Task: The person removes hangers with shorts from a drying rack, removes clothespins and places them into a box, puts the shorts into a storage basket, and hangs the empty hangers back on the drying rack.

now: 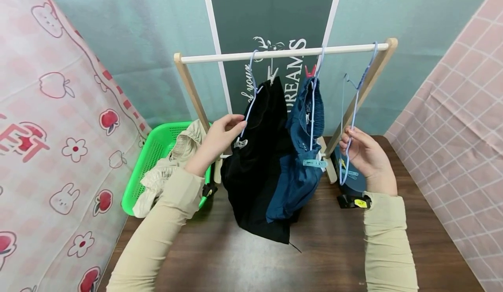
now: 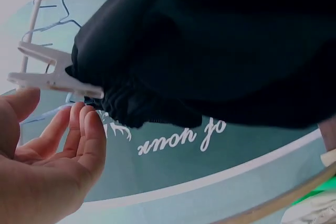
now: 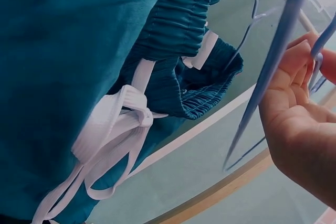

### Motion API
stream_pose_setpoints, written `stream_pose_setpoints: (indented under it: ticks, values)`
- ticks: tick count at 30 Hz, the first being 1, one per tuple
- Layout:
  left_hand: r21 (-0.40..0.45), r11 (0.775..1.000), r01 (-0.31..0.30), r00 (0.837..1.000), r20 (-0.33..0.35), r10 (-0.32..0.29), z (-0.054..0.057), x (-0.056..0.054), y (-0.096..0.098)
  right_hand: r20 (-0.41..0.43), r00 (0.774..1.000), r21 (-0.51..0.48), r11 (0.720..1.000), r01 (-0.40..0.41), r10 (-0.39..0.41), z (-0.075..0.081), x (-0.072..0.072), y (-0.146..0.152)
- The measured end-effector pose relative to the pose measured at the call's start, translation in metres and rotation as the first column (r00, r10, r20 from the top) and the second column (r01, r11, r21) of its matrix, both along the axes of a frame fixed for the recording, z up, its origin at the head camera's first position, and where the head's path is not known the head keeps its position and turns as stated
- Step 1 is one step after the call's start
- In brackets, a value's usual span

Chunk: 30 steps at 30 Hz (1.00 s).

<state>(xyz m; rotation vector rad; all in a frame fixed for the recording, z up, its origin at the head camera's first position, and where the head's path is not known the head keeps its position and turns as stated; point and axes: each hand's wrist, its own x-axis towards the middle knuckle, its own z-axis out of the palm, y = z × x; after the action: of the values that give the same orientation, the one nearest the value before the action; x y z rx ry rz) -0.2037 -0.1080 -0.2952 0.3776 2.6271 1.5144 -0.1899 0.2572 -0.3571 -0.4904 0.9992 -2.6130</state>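
Observation:
In the head view, my left hand (image 1: 222, 137) is at the near end of a pale blue hanger (image 1: 251, 104) that carries black trousers (image 1: 257, 174). A white clothespin (image 2: 55, 72) clips their gathered waistband, close to my loosely bent left fingers (image 2: 94, 135). Beside the black pair, blue trousers (image 1: 298, 178) hang from another hanger (image 1: 313, 108), held by a red clothespin (image 1: 310, 70) and a light blue clothespin (image 1: 314, 163). Farther right, my right hand (image 1: 365, 152) pinches the side of a hanger (image 1: 355, 104) without clothes. White drawstrings (image 3: 113, 135) show on the blue trousers.
A white rail (image 1: 220, 58) on wooden posts (image 1: 192, 89) bears the hangers. At the left, a green basket (image 1: 135, 187) contains cream clothing (image 1: 169, 165). A dark blue object (image 1: 355, 178) lies behind the right wrist. The tabletop (image 1: 235, 266) is dark wood.

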Motion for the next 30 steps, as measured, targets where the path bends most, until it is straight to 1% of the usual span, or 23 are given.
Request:
stream_pose_setpoints:
  ticks: [7, 13, 18, 20, 25, 30]
  values:
    - [0.045, 0.999, -0.01, 0.998, 0.064, 0.007, 0.0, -0.008, 0.014, 0.036, 0.999, -0.025, 0.999, 0.02, -0.019, -0.002, 0.001, 0.0]
    - [0.05, 0.999, -0.002, 0.994, 0.106, -0.003, 0.002, -0.009, 0.017, 0.09, 0.995, -0.035, 0.999, 0.034, -0.031, -0.001, 0.001, -0.001]
    - [0.078, 0.997, -0.01, 0.994, 0.106, 0.001, 0.004, -0.008, 0.019, 0.11, 0.993, -0.045, 0.998, 0.047, -0.042, 0.0, 0.001, -0.002]
    - [0.089, 0.996, -0.022, 0.995, 0.1, 0.013, 0.004, -0.008, 0.02, 0.113, 0.992, -0.039, 0.998, 0.054, -0.049, 0.0, 0.001, -0.002]
    - [0.141, 0.989, -0.055, 0.996, 0.081, 0.044, 0.002, -0.007, 0.022, 0.12, 0.99, 0.011, 0.998, 0.067, -0.068, -0.001, 0.001, -0.004]
    - [0.177, 0.98, -0.088, 0.995, 0.069, 0.076, -0.001, -0.007, 0.023, 0.123, 0.99, -0.002, 0.998, 0.063, -0.062, -0.001, 0.0, -0.003]
